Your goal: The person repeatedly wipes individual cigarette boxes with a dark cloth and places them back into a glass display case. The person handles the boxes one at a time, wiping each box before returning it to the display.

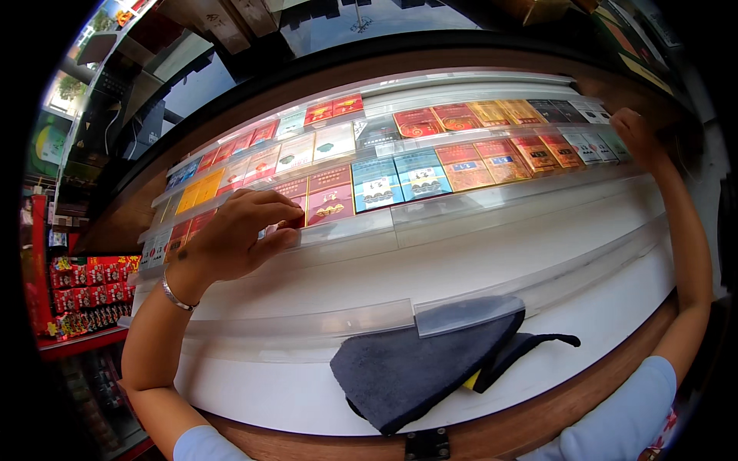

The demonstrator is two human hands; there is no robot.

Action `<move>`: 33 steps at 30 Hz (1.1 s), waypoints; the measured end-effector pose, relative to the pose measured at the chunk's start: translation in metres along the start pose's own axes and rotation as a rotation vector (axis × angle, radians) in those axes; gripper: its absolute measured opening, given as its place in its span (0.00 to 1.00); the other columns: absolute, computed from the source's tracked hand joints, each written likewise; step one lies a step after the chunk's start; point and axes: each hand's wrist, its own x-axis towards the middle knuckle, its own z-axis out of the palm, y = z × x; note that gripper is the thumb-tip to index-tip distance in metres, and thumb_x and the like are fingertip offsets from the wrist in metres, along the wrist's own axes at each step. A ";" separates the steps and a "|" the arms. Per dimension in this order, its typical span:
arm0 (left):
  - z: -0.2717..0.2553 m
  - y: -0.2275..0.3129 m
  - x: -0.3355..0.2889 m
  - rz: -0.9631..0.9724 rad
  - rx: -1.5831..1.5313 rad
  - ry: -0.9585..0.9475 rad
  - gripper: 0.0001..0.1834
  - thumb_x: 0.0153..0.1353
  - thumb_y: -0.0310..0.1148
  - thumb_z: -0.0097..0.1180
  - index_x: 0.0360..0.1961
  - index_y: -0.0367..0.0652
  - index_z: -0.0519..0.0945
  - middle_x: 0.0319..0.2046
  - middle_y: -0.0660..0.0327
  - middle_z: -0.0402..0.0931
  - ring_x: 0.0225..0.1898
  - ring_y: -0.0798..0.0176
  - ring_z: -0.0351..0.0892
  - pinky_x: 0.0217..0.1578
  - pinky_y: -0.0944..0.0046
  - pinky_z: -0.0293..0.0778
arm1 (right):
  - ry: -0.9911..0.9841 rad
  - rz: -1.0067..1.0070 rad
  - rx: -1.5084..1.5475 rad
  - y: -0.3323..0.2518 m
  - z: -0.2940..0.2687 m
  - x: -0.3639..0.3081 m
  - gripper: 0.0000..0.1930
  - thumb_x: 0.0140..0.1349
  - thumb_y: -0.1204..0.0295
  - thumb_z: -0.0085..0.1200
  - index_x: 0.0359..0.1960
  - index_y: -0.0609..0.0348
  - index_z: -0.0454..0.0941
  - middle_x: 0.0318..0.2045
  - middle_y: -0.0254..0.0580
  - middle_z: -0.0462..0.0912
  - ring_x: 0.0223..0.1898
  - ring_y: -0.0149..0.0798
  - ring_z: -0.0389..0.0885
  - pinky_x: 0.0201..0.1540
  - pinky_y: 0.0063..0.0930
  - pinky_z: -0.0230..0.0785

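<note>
My left hand (242,230) reaches over the front row of cigarette packs, its wrist in a silver bracelet. Thumb and bent fingers close on the edge of a dark red cigarette pack (294,220), which the hand mostly covers. Beside it stands a maroon pack with gold print (330,201), and then two light blue packs (378,184). Far to the right, my right hand (638,138) rests with curled fingers at the end of the pack rows, by the clear plastic rails. What those fingers grip, if anything, is hidden.
A grey cloth with dark edging (427,365) lies on the white shelf board (461,265), partly under a clear plastic rail (469,315). A wooden edge (523,419) with a black hinge runs along the front. Red packets (92,284) fill a rack at the left.
</note>
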 end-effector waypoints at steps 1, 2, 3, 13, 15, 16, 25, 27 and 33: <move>-0.005 -0.003 0.011 0.034 0.033 -0.044 0.17 0.64 0.41 0.52 0.47 0.40 0.79 0.43 0.56 0.78 0.46 0.55 0.75 0.52 0.57 0.66 | 0.043 -0.015 -0.011 -0.011 -0.017 -0.010 0.14 0.66 0.65 0.44 0.33 0.65 0.75 0.32 0.51 0.76 0.35 0.47 0.75 0.40 0.34 0.66; -0.011 0.003 0.015 0.019 0.082 -0.088 0.17 0.64 0.41 0.52 0.47 0.40 0.78 0.44 0.56 0.78 0.48 0.55 0.75 0.53 0.57 0.65 | 0.090 -0.070 0.011 -0.027 -0.021 -0.007 0.15 0.67 0.65 0.44 0.34 0.66 0.75 0.33 0.51 0.77 0.35 0.47 0.76 0.40 0.34 0.66; -0.015 0.009 0.017 0.022 0.140 -0.068 0.18 0.64 0.41 0.51 0.49 0.41 0.77 0.46 0.56 0.77 0.50 0.54 0.74 0.54 0.57 0.64 | 0.097 -0.108 0.064 -0.048 -0.023 -0.004 0.16 0.68 0.64 0.42 0.36 0.66 0.76 0.34 0.50 0.78 0.37 0.46 0.76 0.42 0.33 0.67; -0.003 0.043 0.069 0.167 -0.207 -0.162 0.39 0.65 0.60 0.37 0.65 0.37 0.61 0.63 0.47 0.61 0.66 0.50 0.57 0.65 0.55 0.51 | -0.017 -0.220 0.540 -0.152 -0.007 -0.015 0.21 0.73 0.62 0.32 0.66 0.44 0.58 0.45 0.43 0.77 0.51 0.40 0.73 0.56 0.34 0.63; 0.006 0.044 0.077 0.169 -0.174 -0.210 0.39 0.65 0.60 0.37 0.64 0.36 0.61 0.63 0.46 0.62 0.66 0.50 0.57 0.66 0.54 0.50 | -0.012 -0.235 0.590 -0.159 -0.008 -0.017 0.22 0.73 0.63 0.32 0.67 0.48 0.56 0.47 0.42 0.76 0.53 0.38 0.72 0.59 0.33 0.60; 0.009 0.045 0.079 0.168 -0.156 -0.233 0.40 0.65 0.60 0.37 0.64 0.36 0.61 0.62 0.46 0.62 0.66 0.50 0.57 0.66 0.54 0.50 | -0.010 -0.245 0.616 -0.165 -0.009 -0.017 0.22 0.73 0.63 0.33 0.67 0.50 0.55 0.48 0.41 0.76 0.54 0.37 0.71 0.60 0.33 0.58; 0.012 0.048 0.073 0.218 -0.103 -0.186 0.40 0.64 0.61 0.38 0.64 0.36 0.61 0.61 0.46 0.64 0.66 0.50 0.58 0.66 0.52 0.49 | -0.415 -0.317 0.263 -0.200 -0.006 -0.034 0.30 0.66 0.49 0.41 0.65 0.52 0.62 0.60 0.44 0.70 0.66 0.45 0.60 0.68 0.42 0.35; 0.014 0.047 0.074 0.221 -0.107 -0.173 0.40 0.64 0.60 0.40 0.64 0.38 0.61 0.60 0.45 0.65 0.66 0.48 0.58 0.65 0.51 0.49 | -0.404 -0.363 0.218 -0.196 -0.003 -0.034 0.33 0.67 0.44 0.32 0.66 0.52 0.60 0.59 0.48 0.70 0.66 0.46 0.60 0.69 0.47 0.37; 0.015 0.051 0.068 0.182 -0.081 -0.162 0.39 0.63 0.61 0.40 0.66 0.44 0.60 0.63 0.47 0.61 0.68 0.47 0.52 0.66 0.50 0.47 | -0.156 -0.168 0.055 -0.176 -0.013 -0.025 0.23 0.71 0.53 0.33 0.58 0.52 0.71 0.49 0.46 0.79 0.53 0.46 0.75 0.64 0.46 0.51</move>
